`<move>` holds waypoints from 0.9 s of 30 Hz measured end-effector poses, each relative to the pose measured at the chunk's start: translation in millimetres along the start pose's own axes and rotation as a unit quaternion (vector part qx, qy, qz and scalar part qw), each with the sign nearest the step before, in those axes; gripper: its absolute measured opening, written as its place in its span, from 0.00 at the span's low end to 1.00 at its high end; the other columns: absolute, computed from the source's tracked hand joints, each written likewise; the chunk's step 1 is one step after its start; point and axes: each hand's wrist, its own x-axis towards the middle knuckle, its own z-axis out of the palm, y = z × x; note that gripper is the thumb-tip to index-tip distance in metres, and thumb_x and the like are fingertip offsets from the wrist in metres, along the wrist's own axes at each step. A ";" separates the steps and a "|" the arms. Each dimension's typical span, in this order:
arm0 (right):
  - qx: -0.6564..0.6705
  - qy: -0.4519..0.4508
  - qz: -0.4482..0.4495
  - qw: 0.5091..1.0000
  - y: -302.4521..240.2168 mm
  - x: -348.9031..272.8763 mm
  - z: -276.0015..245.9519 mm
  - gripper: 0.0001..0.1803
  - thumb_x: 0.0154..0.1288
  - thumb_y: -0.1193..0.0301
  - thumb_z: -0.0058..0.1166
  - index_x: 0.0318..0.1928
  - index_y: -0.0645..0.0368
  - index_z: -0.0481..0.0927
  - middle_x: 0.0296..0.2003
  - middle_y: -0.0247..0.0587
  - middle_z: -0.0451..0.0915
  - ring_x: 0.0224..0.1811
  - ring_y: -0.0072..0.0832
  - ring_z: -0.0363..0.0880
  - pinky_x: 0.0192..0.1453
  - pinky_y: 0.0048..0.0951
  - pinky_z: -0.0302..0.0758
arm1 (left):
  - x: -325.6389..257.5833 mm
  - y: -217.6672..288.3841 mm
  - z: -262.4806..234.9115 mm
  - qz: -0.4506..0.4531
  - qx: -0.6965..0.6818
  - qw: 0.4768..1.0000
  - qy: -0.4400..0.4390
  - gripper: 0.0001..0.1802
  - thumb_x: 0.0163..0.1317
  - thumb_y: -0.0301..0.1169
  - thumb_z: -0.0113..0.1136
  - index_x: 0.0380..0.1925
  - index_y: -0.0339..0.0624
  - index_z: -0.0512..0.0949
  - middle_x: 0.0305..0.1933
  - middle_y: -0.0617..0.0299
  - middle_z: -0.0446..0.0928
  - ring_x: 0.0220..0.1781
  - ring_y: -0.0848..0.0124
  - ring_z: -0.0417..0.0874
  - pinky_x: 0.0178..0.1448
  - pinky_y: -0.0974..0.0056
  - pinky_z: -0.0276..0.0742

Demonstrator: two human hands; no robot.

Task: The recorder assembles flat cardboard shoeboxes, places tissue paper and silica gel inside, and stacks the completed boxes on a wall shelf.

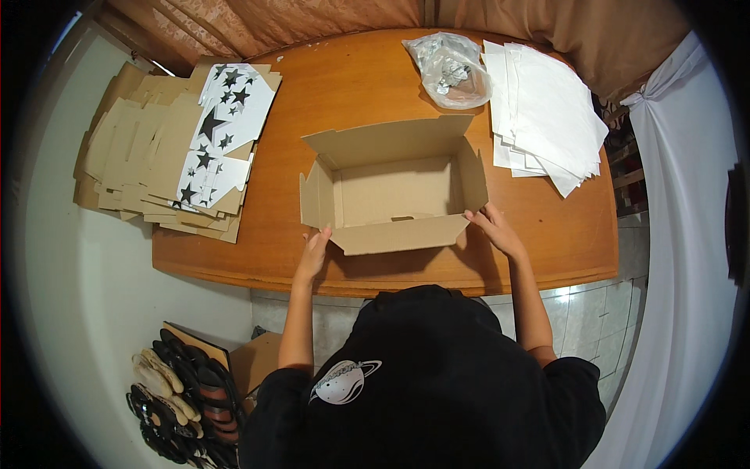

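Both hands sit at the near corners of the box (394,187). Left hand (315,254) lies flat, fingers straight, tips on the near-left corner by the front flap (398,234); nothing clenched. Right hand (494,227) has fingertips resting on the near-right corner where front flap meets side wall; open, not gripping round anything as far as I can tell. Box is open-topped and looks empty inside, standing mid worktop (375,78) toward the near edge, back flap up, left flap splayed out.

Risks, judging from this:
- Light touch only, w/ fingertips. If one hand presses harder than the other, box prob. twists or skids on the smooth wood.
- Box is close to the near edge; a pull toward the body could tip it off the worktop.
- Front flap is folded outward & unsupported; uneven push could crease it off its fold line or let it spring back.
- Left flap sticks out loose, could catch the left wrist.
- Flat card stack (156,164) w/ star-print sheets (226,117) overhangs the left end of the worktop; a shove of the box that way may knock some off.
- Plastic bag (451,70) & white paper sheets (547,117) lie just behind & right; box pushed back could ruck the paper or nudge the bag.
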 end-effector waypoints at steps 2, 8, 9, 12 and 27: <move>-0.021 -0.008 0.019 1.000 -0.7 -2.5 -2.5 0.24 0.62 0.62 0.52 0.53 0.64 0.66 0.44 0.41 0.72 0.49 0.25 0.67 0.54 0.22 0.63 | -3.9 13.8 6.5 -0.025 -0.089 0.995 -0.020 0.30 0.63 0.50 0.46 0.53 0.33 0.69 0.57 0.53 0.70 0.62 0.61 0.64 0.69 0.54 0.44; -0.055 0.005 -0.085 0.995 17.9 -4.6 1.8 0.24 0.62 0.61 0.53 0.54 0.60 0.66 0.48 0.43 0.73 0.54 0.30 0.68 0.65 0.39 0.54 | -2.0 6.2 10.3 0.207 0.181 0.953 0.128 0.31 0.57 0.51 0.54 0.52 0.37 0.68 0.54 0.53 0.71 0.61 0.53 0.64 0.68 0.41 0.32; -0.123 0.019 -0.053 0.991 16.8 -4.7 2.0 0.24 0.62 0.60 0.53 0.55 0.58 0.66 0.50 0.43 0.73 0.56 0.33 0.68 0.66 0.48 0.44 | -1.8 10.5 11.5 0.206 0.181 0.953 0.127 0.31 0.57 0.51 0.54 0.52 0.37 0.68 0.54 0.53 0.71 0.61 0.53 0.64 0.68 0.41 0.32; -0.193 0.026 -0.013 0.981 19.8 -3.7 1.6 0.25 0.62 0.59 0.52 0.56 0.54 0.65 0.54 0.43 0.72 0.60 0.38 0.65 0.64 0.62 0.25 | -2.8 19.4 13.7 0.171 0.276 0.938 0.124 0.33 0.55 0.54 0.55 0.50 0.39 0.69 0.54 0.52 0.70 0.60 0.49 0.64 0.69 0.41 0.31; -0.229 0.300 -0.426 0.822 -76.1 -0.4 28.0 0.50 0.46 0.64 0.65 0.66 0.62 0.48 0.67 0.58 0.44 0.69 0.49 0.45 0.69 0.47 0.44 | -21.5 50.2 25.3 0.336 0.504 0.723 0.332 0.54 0.39 0.53 0.66 0.67 0.66 0.47 0.70 0.38 0.30 0.70 0.39 0.37 0.62 0.28 0.38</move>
